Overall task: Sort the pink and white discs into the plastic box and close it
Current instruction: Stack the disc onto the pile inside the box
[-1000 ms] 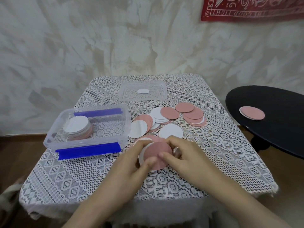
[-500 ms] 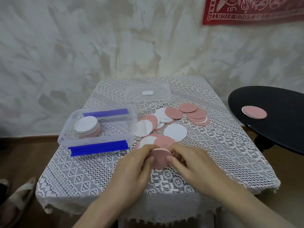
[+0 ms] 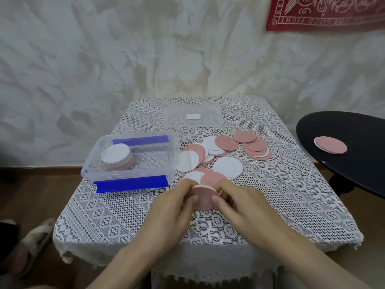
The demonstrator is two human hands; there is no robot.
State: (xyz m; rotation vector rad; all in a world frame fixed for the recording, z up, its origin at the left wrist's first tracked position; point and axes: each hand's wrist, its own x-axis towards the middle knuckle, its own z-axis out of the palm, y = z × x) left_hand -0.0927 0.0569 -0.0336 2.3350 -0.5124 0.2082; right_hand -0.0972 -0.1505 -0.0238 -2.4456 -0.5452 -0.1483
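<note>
We take the plastic box [image 3: 133,161] as our landmark: it stands open on the lace-covered table [image 3: 129,213], with a blue clip bar along its near rim and another along its far rim. Inside it, toward its left end, sits a stack of discs [image 3: 117,156] with a white face on top and pink edges showing below.

Just right of the box and a little nearer to us, both hands meet over a small stack of discs [image 3: 203,196] whose top face is pink. Our left hand [image 3: 173,213] curls its thumb and fingers around the stack's left edge, and our right hand [image 3: 239,207] pinches the right edge between thumb and fingers — both are closed on the stack, though we cannot tell whether it is lifted or resting on the cloth.

Touching the far side of that stack lie a pink disc and a white one, partly overlapped [image 3: 205,177]. Farther right of the box spreads the loose pile [image 3: 227,147] of pink and white discs (many overlapping, so we cannot count them), and one large white disc [image 3: 228,166] lies by itself near the pile.

Beyond the box, toward the wall, the clear lid [image 3: 192,116] lies flat on the cloth. Well to the right of the box, off the table, a black round table [image 3: 354,130] carries a pink disc [image 3: 331,144] over a white one.
</note>
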